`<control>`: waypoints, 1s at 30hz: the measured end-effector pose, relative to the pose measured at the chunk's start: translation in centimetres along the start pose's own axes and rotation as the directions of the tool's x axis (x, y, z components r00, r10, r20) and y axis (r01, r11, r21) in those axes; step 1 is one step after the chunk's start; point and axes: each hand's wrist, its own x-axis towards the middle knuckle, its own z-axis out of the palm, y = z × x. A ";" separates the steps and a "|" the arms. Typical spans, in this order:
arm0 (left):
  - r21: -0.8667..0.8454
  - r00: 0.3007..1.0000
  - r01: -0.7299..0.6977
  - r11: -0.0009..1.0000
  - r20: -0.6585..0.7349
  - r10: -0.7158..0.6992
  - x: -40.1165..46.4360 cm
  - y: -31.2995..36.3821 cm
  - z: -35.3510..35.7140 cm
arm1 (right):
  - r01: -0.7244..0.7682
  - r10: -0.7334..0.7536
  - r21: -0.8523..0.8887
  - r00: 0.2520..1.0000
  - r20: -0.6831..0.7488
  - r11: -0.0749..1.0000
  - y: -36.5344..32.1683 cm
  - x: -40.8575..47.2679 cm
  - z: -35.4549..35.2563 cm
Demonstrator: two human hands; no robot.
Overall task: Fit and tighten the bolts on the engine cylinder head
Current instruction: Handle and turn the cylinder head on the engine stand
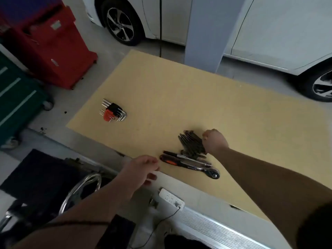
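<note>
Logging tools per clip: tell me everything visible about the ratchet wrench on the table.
The ratchet wrench lies flat near the front edge of the tan tabletop, just in front of the pile of dark bolts. Its grip looks black with orange patches and points left; the shiny metal shaft ends in a round head at the right. Neither hand touches it; the left hand hovers by the grip end.

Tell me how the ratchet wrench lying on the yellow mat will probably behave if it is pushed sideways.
The ratchet wrench looks stiff, being one chromed metal bar. It lies flat on the mat, so it would probably slide or pivot, not roll. Its round head seems heavier than the orange-black handle, so that end may lag behind.
</note>
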 end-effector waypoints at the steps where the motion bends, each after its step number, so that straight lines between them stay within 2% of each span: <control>1: -0.024 1.000 0.021 0.999 0.003 -0.021 0.5 0.0 0.5 | -0.019 0.019 -0.005 0.999 0.048 1.000 0.0 0.8 0.1; 5: -0.008 0.997 0.073 0.997 0.031 -0.073 2.3 0.0 1.0 | -0.061 0.070 -0.067 0.985 0.155 0.996 0.1 1.7 0.7; 9: -0.051 0.995 0.099 0.994 0.024 -0.098 3.6 0.5 1.4 | -0.095 0.102 -0.066 0.986 0.129 0.993 0.6 1.7 1.5; 17: -0.147 0.989 0.147 0.978 0.025 -0.145 4.8 0.5 2.3 | -0.095 0.101 -0.045 0.980 0.170 0.994 0.7 2.3 2.2; 20: -0.170 0.987 0.160 0.972 0.022 -0.159 4.8 0.5 2.4 | -0.123 0.123 -0.010 0.976 0.179 0.992 0.5 2.2 2.3; 24: -0.184 0.986 0.166 0.969 0.033 -0.163 4.7 0.2 2.3 | -0.220 0.211 0.103 0.973 0.093 0.970 0.6 2.2 2.1; 30: -0.217 0.983 0.184 0.959 0.043 -0.179 4.8 -0.2 2.5 | -0.174 0.160 0.141 0.982 0.104 0.975 1.0 1.9 2.7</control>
